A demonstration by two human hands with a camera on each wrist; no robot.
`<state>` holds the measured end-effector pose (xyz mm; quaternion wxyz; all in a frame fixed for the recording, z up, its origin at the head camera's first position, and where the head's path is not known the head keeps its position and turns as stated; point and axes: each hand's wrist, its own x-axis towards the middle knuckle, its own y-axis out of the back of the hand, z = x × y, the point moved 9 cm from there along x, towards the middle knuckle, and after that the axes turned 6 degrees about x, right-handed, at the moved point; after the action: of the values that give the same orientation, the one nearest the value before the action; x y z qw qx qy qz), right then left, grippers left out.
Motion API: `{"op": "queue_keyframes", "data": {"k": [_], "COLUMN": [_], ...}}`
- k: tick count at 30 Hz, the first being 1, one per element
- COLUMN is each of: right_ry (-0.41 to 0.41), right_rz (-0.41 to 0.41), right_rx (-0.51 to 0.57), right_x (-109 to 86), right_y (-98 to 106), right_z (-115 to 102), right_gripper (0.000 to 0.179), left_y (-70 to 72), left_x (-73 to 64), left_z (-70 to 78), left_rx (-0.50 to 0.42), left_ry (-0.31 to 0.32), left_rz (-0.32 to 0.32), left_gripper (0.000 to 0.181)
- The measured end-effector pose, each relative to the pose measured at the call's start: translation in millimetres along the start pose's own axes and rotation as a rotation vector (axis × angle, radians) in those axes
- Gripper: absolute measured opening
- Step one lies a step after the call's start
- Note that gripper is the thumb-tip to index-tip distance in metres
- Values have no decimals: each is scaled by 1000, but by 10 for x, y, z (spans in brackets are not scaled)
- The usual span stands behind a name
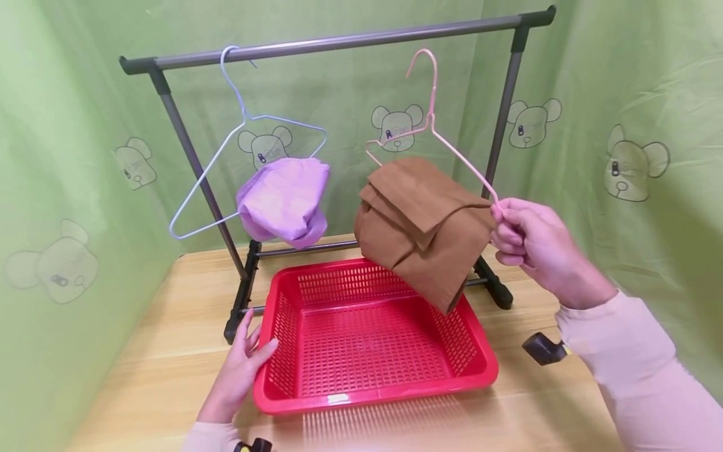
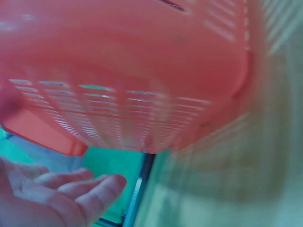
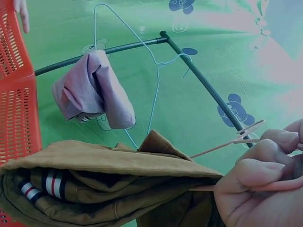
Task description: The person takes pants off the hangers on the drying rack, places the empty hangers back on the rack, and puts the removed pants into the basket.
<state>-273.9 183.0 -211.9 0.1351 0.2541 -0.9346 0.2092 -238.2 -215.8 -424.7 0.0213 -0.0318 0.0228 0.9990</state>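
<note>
My right hand (image 1: 533,245) grips the lower right corner of a pink hanger (image 1: 460,160). A folded brown garment (image 1: 423,220) drapes over the hanger's bottom bar, above the basket's back right part; striped trim shows inside it in the right wrist view. The hanger's hook is off the rod, just below it in the head view. At the left side of a red plastic basket (image 1: 375,394), my left hand (image 1: 234,370) has its thumb at the rim. Its fingers (image 2: 102,194) reach out loosely beside the outer wall, apart from it in the left wrist view.
A blue-violet hanger (image 1: 206,172) hangs on the rack's metal rod (image 1: 339,43) and bears a folded lilac garment (image 1: 285,198). The rack's black feet (image 1: 243,298) stand on the wooden table (image 1: 152,358). Green curtain (image 1: 621,81) encloses the sides and back.
</note>
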Motion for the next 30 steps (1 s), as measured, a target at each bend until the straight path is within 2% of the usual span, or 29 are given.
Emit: {"op": "queue_keyframes", "data": {"k": [4, 8, 12, 19, 25, 30], "right_ry": [-1, -18, -9, 11, 8, -10], "right_rz": [-7, 7, 29, 41, 30, 35], "right_rx": [-1, -17, -31, -19, -19, -17], "right_x": [-17, -34, -32, -31, -37, -51], "right_y": [-6, -5, 4, 6, -13, -14], "right_z": [8, 45, 54, 32, 31, 46], "right_gripper": [27, 26, 26, 27, 27, 26], "left_y": [51, 69, 45, -74, -187, -250], "left_x": [-17, -81, -126, -145, -82, -1], "left_z": [144, 304, 519, 883, 1063, 1153], "left_rx": [130, 182, 164, 141, 144, 84], "left_ry": [-12, -3, -19, -75, -96, -90], "left_rz": [43, 71, 76, 40, -13, -13], "left_gripper": [88, 90, 90, 84, 81, 79]}}
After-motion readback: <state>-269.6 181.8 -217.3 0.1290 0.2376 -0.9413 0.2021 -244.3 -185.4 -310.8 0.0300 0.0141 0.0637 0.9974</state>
